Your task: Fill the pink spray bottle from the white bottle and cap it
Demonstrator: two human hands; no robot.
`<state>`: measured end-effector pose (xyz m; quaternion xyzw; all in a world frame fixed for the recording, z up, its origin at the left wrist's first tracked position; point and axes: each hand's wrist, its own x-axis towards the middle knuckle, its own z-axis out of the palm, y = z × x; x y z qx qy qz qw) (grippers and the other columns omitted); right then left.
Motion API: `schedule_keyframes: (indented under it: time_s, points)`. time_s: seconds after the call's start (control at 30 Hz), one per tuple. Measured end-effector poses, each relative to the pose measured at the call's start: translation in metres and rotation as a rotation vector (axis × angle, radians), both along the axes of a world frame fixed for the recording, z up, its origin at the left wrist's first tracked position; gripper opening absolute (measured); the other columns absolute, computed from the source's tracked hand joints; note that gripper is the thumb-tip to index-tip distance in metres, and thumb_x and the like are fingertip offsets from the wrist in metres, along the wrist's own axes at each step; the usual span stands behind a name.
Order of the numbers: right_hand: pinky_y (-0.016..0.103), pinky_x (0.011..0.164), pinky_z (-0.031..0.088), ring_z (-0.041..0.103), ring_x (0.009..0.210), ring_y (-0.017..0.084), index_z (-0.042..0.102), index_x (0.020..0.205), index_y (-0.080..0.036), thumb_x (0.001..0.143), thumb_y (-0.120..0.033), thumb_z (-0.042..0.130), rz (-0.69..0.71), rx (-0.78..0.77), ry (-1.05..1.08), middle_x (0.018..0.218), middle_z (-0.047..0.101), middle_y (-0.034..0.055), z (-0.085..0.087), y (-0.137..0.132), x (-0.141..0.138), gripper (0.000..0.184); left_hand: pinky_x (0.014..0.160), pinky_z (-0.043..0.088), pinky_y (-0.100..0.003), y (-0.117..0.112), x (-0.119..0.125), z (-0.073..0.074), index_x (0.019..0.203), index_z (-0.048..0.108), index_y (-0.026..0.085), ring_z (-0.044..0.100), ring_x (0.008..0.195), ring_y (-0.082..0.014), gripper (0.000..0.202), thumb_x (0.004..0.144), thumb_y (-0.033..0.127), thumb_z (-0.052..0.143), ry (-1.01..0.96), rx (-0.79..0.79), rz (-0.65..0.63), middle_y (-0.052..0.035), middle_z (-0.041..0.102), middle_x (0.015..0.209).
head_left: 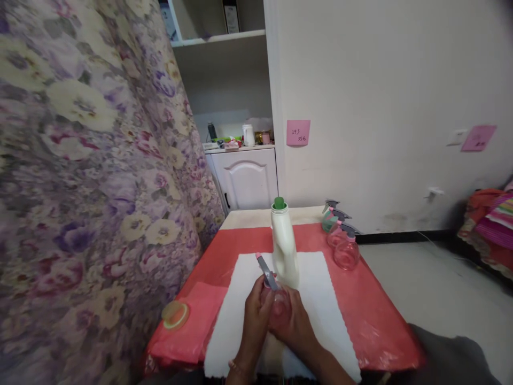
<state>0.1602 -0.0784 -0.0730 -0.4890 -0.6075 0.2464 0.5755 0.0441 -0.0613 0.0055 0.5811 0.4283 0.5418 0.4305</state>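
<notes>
Fingers of left hand (255, 313) and right hand (298, 327) clasp spray bottle (279, 306) over white sheet (320, 289) on red table (372, 321)

Spray bottles (347, 254) cluster at the desk's (377, 321) far right; a round lid (175, 314) lies near its left edge, beside a floral curtain (80, 160). Pink notes (298, 132) mark the wall (380, 80).

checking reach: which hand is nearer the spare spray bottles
Right. The right hand is left of the spare bottles, toward the camera; the left hand is farther left, past the held bottle.
</notes>
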Motion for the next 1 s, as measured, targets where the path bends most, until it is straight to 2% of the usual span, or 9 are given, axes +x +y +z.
schedule_keyframes:
  time_s: [0.1,0.2,0.3,0.47,0.77,0.9,1.0]
  points:
    - [0.043,0.102,0.047,0.056,0.118,0.027,0.04,0.134,-0.025,0.057,-0.019,0.077,0.11,0.038,0.111,0.125,0.055,0.0075,0.009,-0.008,0.004,0.086,0.1,0.044,-0.036,-0.007,-0.002,0.018,0.118,0.063,0.023,0.06,0.116,-0.0254,0.035,0.085,0.036,0.062,-0.026,-0.018,-0.054,-0.0087,0.067,0.125]
    - [0.044,0.102,0.046,0.055,0.117,0.028,0.04,0.133,-0.026,0.057,-0.014,0.073,0.117,0.014,0.125,0.123,0.052,0.007,0.021,-0.021,0.008,0.084,0.093,0.047,-0.033,-0.014,0.0,0.034,0.119,0.062,0.023,0.062,0.113,-0.0248,0.037,0.085,0.038,0.062,-0.073,-0.063,-0.101,-0.0085,0.068,0.124]
    - [0.046,0.101,0.046,0.055,0.115,0.029,0.039,0.133,-0.027,0.058,-0.018,0.074,0.112,0.003,0.129,0.12,0.05,0.0069,0.027,-0.035,0.014,0.083,0.09,0.048,-0.031,-0.022,0.005,0.042,0.119,0.06,0.024,0.06,0.115,-0.0242,0.038,0.085,0.038,0.064,-0.11,-0.098,-0.096,-0.0078,0.069,0.121]
    - [0.047,0.099,0.047,0.054,0.112,0.028,0.039,0.133,-0.026,0.061,-0.021,0.07,0.059,0.054,0.176,0.119,0.048,0.0075,0.027,-0.048,0.019,0.078,0.091,0.045,-0.032,-0.031,0.013,0.044,0.121,0.059,0.023,0.06,0.112,-0.0233,0.038,0.086,0.037,0.063,-0.134,-0.102,-0.073,-0.0074,0.071,0.113]
    - [0.048,0.095,0.048,0.052,0.111,0.029,0.039,0.134,-0.027,0.064,-0.024,0.067,-0.032,0.142,0.194,0.119,0.045,0.0082,0.021,-0.056,0.019,0.076,0.088,0.045,-0.029,-0.037,0.033,0.047,0.102,0.065,0.021,0.062,0.1,-0.0196,0.028,0.08,0.037,0.07,-0.214,-0.091,0.026,-0.0061,0.072,0.104]
    - [0.048,0.096,0.047,0.052,0.111,0.029,0.038,0.135,-0.028,0.065,-0.023,0.067,-0.065,0.153,0.191,0.121,0.043,0.0085,0.021,-0.058,0.022,0.076,0.081,0.046,-0.027,-0.039,0.037,0.047,0.097,0.063,0.02,0.062,0.09,-0.0162,0.025,0.079,0.036,0.072,-0.24,-0.083,0.022,-0.0042,0.072,0.098]
    - [0.048,0.096,0.047,0.052,0.111,0.029,0.037,0.136,-0.027,0.065,-0.023,0.068,-0.056,0.157,0.185,0.121,0.043,0.009,0.023,-0.061,0.023,0.077,0.079,0.045,-0.026,-0.042,0.037,0.049,0.098,0.063,0.02,0.062,0.088,-0.0157,0.026,0.078,0.035,0.072,-0.265,-0.082,-0.005,-0.0042,0.072,0.097]
